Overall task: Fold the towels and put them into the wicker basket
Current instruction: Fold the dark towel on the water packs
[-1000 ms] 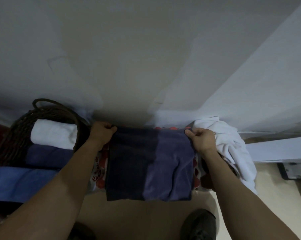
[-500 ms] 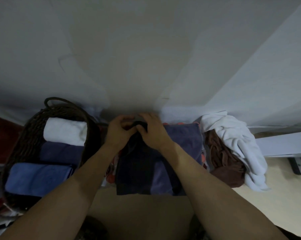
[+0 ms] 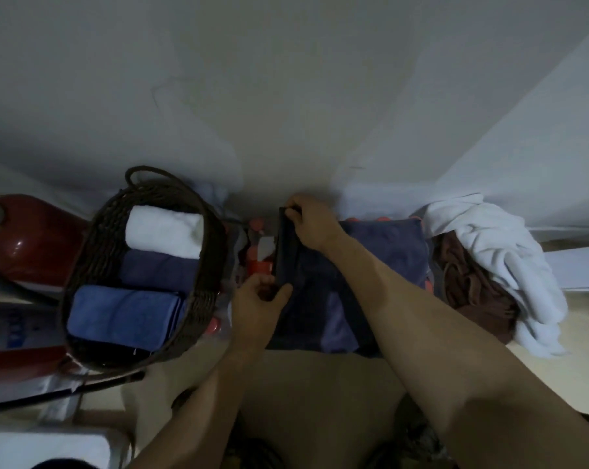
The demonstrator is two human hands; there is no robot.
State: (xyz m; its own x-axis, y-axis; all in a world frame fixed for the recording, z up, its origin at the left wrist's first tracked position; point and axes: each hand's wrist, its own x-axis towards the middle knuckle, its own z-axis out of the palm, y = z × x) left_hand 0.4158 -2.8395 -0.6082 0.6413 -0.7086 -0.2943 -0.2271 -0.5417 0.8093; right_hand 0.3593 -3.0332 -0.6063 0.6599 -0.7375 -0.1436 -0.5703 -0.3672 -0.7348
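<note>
The dark towel (image 3: 384, 252) lies spread at the centre, its left edge turned over into a narrow strip. The right hand (image 3: 311, 225) pinches that strip at its far end, toward twelve o'clock; the left hand (image 3: 257, 299) curls round its near end. At nine o'clock from the towel stands the wicker basket (image 3: 215, 238), holding a white roll (image 3: 164, 231), a dark blue towel (image 3: 157, 270) and a lighter blue one (image 3: 123, 314). At three o'clock a white towel (image 3: 499, 262) and a brown one (image 3: 469, 289) lie crumpled. So I'd judge three are done, one is mid-fold, and two wait.
</note>
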